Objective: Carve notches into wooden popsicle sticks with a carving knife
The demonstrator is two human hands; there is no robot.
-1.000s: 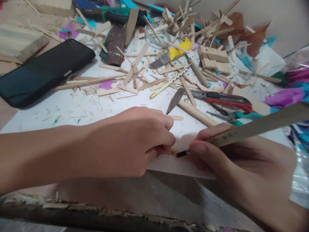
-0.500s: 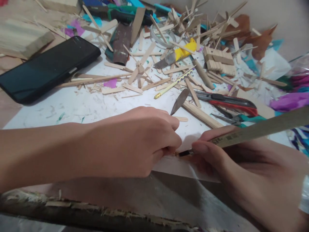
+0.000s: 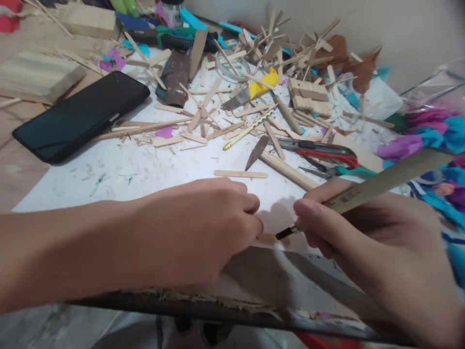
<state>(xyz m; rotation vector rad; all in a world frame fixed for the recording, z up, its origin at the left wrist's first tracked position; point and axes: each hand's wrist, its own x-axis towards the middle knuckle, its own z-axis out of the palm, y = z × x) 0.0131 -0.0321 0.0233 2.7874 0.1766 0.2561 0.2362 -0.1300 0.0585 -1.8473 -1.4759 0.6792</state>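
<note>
My left hand [image 3: 225, 228] is closed, with its fingertips on a small wooden craft stick [image 3: 268, 238] at the table's front edge. Most of that stick is hidden under the fingers. My right hand [image 3: 348, 237] grips a slim tool with a long, flat, pale handle [image 3: 388, 179] and a narrow dark tip [image 3: 285, 232]. The tip is at the exposed end of the stick; whether it touches I cannot tell. Beyond my left hand lie a loose craft stick [image 3: 240, 174] and a pointed metal blade [image 3: 257, 152] near a wooden rod [image 3: 288, 170].
A phone [image 3: 83, 116] lies on the left near wooden blocks [image 3: 39, 75]. A red-and-black utility knife [image 3: 319, 149], teal-handled pliers [image 3: 348, 170], a yellow-handled tool [image 3: 263, 82] and a patterned pencil [image 3: 250, 127] lie among scattered sticks. Coloured paper [image 3: 432, 126] is bunched at right.
The dark tip has drawn slightly away from my left fingers, exposing more of the stick. My view has shifted, showing more of the table's front edge and the whole loose craft stick.
</note>
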